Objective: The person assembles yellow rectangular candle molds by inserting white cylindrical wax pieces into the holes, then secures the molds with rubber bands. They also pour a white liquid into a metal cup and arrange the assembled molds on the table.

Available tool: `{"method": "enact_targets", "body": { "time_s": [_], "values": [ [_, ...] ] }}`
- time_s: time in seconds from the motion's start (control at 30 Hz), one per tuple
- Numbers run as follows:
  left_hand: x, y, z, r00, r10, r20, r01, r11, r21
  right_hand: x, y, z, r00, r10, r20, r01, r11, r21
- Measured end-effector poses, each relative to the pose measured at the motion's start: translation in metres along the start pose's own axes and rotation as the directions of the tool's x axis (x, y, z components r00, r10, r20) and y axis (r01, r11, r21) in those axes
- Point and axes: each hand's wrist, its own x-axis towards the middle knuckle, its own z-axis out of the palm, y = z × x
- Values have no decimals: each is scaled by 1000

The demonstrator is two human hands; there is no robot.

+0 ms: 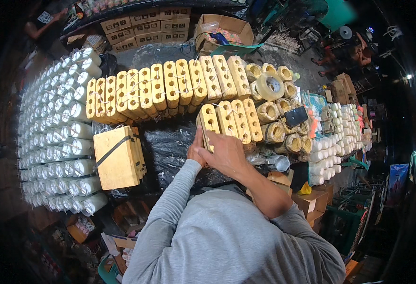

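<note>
A yellow block mould with a row of round holes stands upright on the black plastic in front of me. My left hand closes on its near left edge. My right hand wraps over its near end, fingers partly hidden by the back of the hand. Close on its right stand several like yellow moulds, with pale strings at some holes. Behind runs a longer row of such moulds, strings looped between them. To the left, a yellow block bound with a black strap lies flat side up.
White cylindrical candles with wicks are stacked at the left. On the right, round yellow moulds carry a tape roll and a dark phone. Beyond are white candle stacks. Cardboard boxes stand at the back.
</note>
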Motion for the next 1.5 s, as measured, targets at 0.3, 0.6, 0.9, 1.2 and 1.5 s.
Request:
{"method": "enact_targets", "body": {
  "time_s": [0.3, 0.6, 0.9, 1.2, 1.5],
  "values": [
    [1, 27, -3, 988, -155, -1, 155, 987, 35, -84, 49, 29, 837, 270, 475, -473, 794, 381],
    [-6, 18, -16, 989, -124, 77, 120, 992, 45, -102, 77, 69, 754, 152, 640, -477, 796, 373],
    [-10, 37, -13, 996, -79, 36, 73, 986, 152, -100, 106, 74, 756, 141, 640, -479, 785, 394],
    [-29, 53, -23, 989, -149, 3, 146, 976, 163, -111, 140, 77, 709, 193, 678, -557, 743, 371],
    [-126, 107, -189, 800, -54, -598, 331, 871, 364, -90, 124, 102, 705, 3, 710, -480, 739, 473]
  ]
}}
